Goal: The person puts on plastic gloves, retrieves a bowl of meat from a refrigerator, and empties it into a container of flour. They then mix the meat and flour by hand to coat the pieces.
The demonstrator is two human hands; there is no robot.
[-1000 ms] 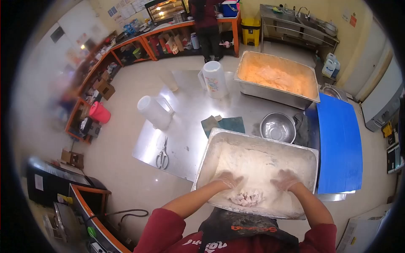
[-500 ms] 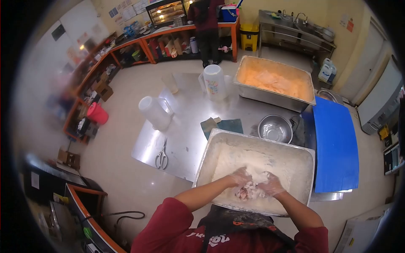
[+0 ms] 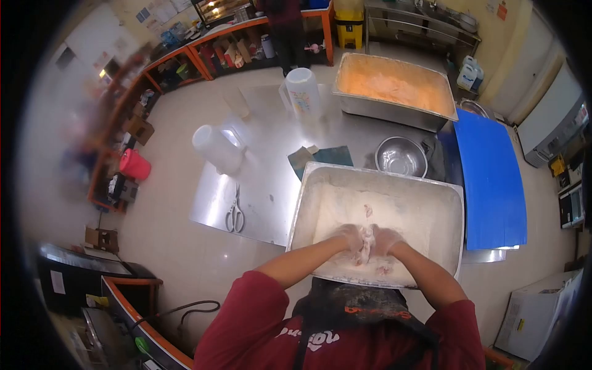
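Observation:
A deep metal pan with pale flour in it stands in front of me. Both my hands wear clear plastic gloves dusted with flour. My left hand and my right hand face each other low in the pan, fingers closed about flour-coated raw meat pieces between them. Parts of the fingers are hidden by flour and meat. One small meat piece lies on the flour beyond my hands, and another piece lies nearer the pan's front wall.
Behind the pan are a steel bowl, green scouring pads and a large pan of orange mixture. Two plastic jugs and scissors are on the steel table. A blue board is at right; another person stands at the back counter.
My hands have come closer together around the meat. Pieces now lie apart on the flour, one beyond my hands. The whole view has shifted, with the table appearing higher.

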